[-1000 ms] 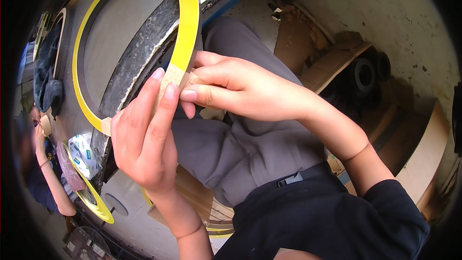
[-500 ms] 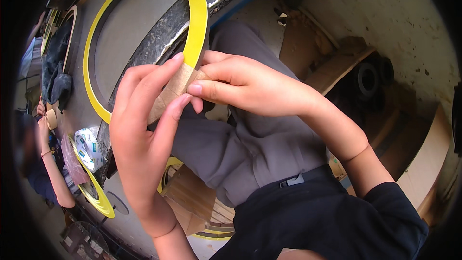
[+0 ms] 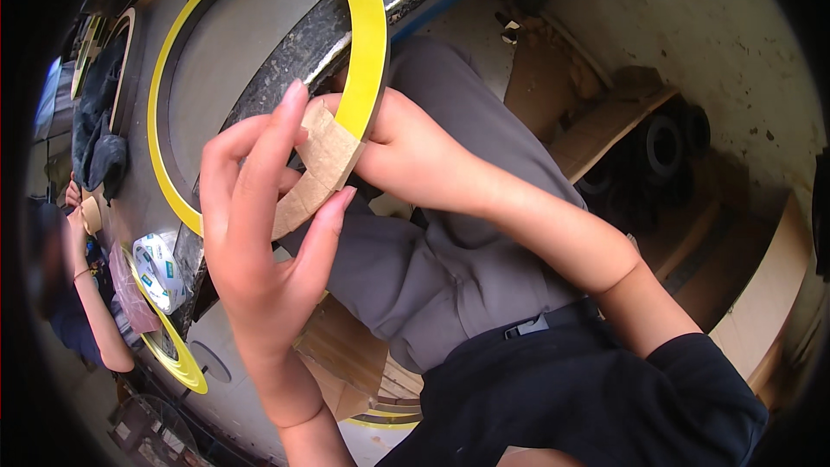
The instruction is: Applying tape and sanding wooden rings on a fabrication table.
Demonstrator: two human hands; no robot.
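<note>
A large flat yellow ring [image 3: 367, 35] with a dark inner edge stands tilted before me. Brown paper tape [image 3: 333, 151] covers its lower right stretch, between my hands. My left hand [image 3: 268, 207] holds the ring at this wrapped part, thumb at the tape's outer edge and fingers reaching toward the inner side. My right hand [image 3: 406, 151] is behind the ring, right beside the taped end; its fingers are mostly hidden by ring and tape, so their grip does not show.
A grey table with a worn black edge [image 3: 281, 60] lies under the ring. At left are a white patterned tape roll [image 3: 160, 270], more yellow rings [image 3: 186, 367] and a co-worker's arm [image 3: 104, 320]. Cardboard [image 3: 346, 346] lies below; dark rolls [image 3: 664, 147] stand at right.
My right hand has gone from pinching the tape in front to behind the ring. The tape now lies flatter across the yellow face. The ring has shifted slightly right.
</note>
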